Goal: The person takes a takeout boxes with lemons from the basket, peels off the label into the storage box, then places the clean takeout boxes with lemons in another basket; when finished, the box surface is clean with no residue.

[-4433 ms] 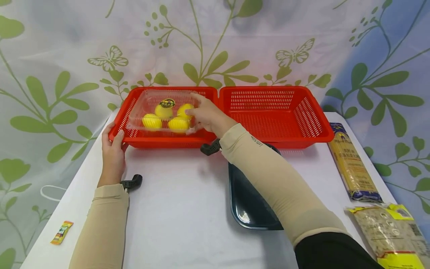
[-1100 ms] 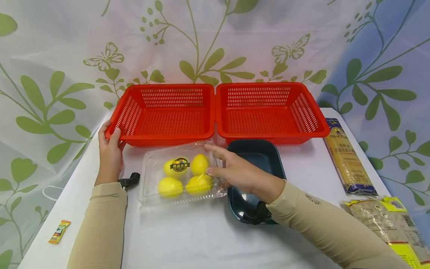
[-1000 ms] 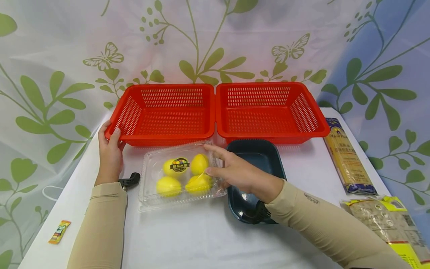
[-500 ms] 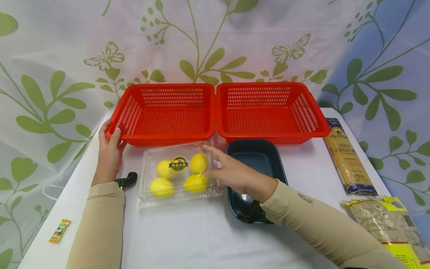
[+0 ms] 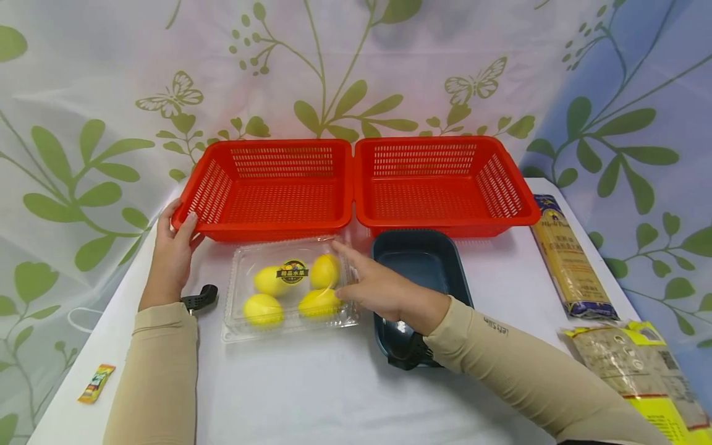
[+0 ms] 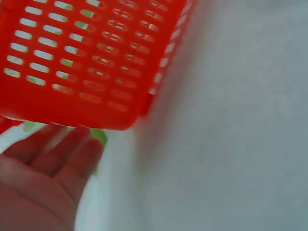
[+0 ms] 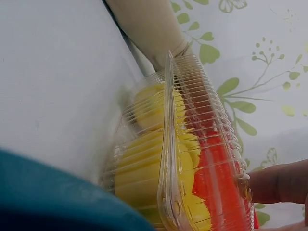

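A clear plastic clamshell box (image 5: 238,290) with several lemons (image 5: 264,309) inside and a dark round label on its lid lies in front of the left red basket (image 5: 267,233). My right hand (image 5: 384,288) holds the box by its right end, index finger at the far corner and thumb on the near side. In the right wrist view, the box's ribbed side (image 7: 168,139) fills the middle. My left hand (image 5: 171,253) grips the left basket's near left corner, thumb at the front rim. Its fingers (image 6: 72,154) reach the rim in the left wrist view.
A second red basket (image 5: 445,230) adjoins the first. A dark blue tray (image 5: 414,247) sits partly under my right forearm. To the right lie a pasta packet (image 5: 573,259) and a bag of grayish food (image 5: 617,358); a small snack packet (image 5: 96,384) lies left.
The box of lemons, earlier in the left basket, has come out with my right hand to the table in front. Over the last second it shifted slightly left. My left hand stays at the corner.
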The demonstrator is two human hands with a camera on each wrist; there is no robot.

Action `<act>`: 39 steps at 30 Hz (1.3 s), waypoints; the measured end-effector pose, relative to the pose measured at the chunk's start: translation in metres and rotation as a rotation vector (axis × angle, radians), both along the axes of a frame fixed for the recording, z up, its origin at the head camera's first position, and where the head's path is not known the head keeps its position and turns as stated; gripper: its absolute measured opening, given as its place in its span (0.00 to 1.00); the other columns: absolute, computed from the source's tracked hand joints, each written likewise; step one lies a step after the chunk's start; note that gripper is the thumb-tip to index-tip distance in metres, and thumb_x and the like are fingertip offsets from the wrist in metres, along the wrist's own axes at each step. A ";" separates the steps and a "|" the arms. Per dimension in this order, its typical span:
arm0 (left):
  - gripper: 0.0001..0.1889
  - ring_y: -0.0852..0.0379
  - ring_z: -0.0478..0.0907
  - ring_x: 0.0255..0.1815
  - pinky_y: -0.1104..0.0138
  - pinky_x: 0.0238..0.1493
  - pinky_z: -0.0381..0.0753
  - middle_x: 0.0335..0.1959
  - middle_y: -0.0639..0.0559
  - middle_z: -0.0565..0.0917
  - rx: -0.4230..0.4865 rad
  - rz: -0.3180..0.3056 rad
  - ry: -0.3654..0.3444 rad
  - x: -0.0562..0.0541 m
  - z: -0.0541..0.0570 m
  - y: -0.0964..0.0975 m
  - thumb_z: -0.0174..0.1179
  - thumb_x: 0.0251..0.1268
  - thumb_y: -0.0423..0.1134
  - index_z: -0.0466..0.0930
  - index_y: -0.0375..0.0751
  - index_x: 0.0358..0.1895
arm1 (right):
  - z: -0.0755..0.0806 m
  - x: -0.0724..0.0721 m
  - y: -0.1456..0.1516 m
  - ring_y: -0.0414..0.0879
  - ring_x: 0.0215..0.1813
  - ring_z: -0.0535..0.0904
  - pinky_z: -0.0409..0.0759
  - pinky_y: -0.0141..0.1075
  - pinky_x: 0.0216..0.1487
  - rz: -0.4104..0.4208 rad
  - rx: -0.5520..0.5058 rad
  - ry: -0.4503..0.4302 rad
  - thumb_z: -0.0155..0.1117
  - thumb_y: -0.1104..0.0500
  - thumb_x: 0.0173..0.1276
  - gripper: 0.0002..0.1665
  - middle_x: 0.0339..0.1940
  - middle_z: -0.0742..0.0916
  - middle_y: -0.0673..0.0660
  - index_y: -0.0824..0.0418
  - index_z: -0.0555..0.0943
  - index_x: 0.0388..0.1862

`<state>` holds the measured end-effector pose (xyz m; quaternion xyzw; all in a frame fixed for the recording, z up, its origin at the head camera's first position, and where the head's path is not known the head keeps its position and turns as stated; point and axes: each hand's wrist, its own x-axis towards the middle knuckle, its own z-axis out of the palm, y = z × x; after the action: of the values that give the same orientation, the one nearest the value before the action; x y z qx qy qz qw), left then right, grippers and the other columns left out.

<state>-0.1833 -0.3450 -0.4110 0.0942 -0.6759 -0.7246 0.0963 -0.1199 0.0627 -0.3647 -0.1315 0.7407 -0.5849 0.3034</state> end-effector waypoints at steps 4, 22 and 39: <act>0.39 0.40 0.63 0.79 0.48 0.75 0.63 0.84 0.41 0.55 -0.254 0.037 -0.111 0.011 0.022 0.005 0.57 0.81 0.54 0.46 0.63 0.86 | -0.001 -0.001 -0.001 0.59 0.83 0.50 0.78 0.57 0.64 0.002 -0.004 0.004 0.66 0.71 0.72 0.56 0.87 0.54 0.48 0.42 0.52 0.89; 0.53 0.28 0.35 0.83 0.21 0.66 0.49 0.86 0.39 0.34 -0.894 -0.506 -0.037 0.097 0.052 0.058 0.67 0.74 0.51 0.35 0.61 0.88 | 0.001 0.000 0.007 0.60 0.79 0.55 0.78 0.58 0.65 -0.009 -0.018 -0.024 0.66 0.70 0.73 0.55 0.87 0.52 0.46 0.40 0.51 0.89; 0.53 0.43 0.33 0.85 0.74 0.74 0.54 0.86 0.45 0.39 -0.347 -0.630 -0.013 0.095 -0.003 0.054 0.66 0.73 0.31 0.39 0.65 0.87 | -0.001 -0.001 0.003 0.58 0.83 0.50 0.74 0.58 0.68 0.013 -0.012 0.004 0.65 0.70 0.73 0.55 0.87 0.52 0.45 0.41 0.50 0.89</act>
<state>-0.0885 -0.2910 -0.4143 -0.1317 -0.7853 -0.5927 -0.1216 -0.1208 0.0656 -0.3658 -0.1395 0.7368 -0.5871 0.3048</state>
